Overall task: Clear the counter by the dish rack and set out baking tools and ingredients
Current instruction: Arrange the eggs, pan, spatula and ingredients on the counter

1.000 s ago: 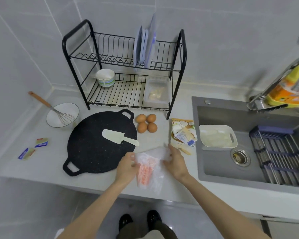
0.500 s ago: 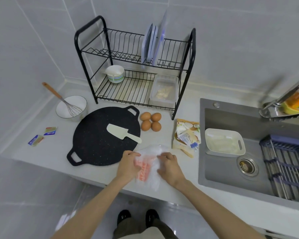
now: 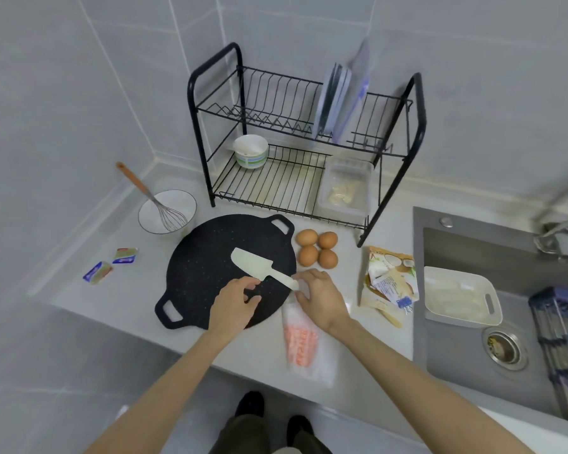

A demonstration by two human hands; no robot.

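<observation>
A clear plastic bag with orange print [image 3: 304, 350] lies on the grey counter's front edge, its lower end hanging over. My right hand [image 3: 323, 301] rests on the bag's top end and pinches it, fingertips close to the handle of a cream spatula [image 3: 250, 263]. The spatula lies on a black round griddle pan [image 3: 207, 257]. My left hand [image 3: 235, 303] hovers over the pan's near side with fingers apart, holding nothing. Several brown eggs [image 3: 317, 248] sit just behind my right hand. The black dish rack [image 3: 276, 188] stands at the back.
A bowl with a whisk [image 3: 166, 211] and two small butter packets [image 3: 125, 255] lie to the left. A clipped coconut pouch [image 3: 389, 280] sits by the sink [image 3: 466, 365], which holds a white dish [image 3: 459, 299]. The rack holds a bowl [image 3: 250, 151], a plastic container [image 3: 345, 188] and plates [image 3: 332, 99].
My left hand has let go of the bag and moved left over the pan. The bag now lies lengthwise under my right hand. The view has swung left.
</observation>
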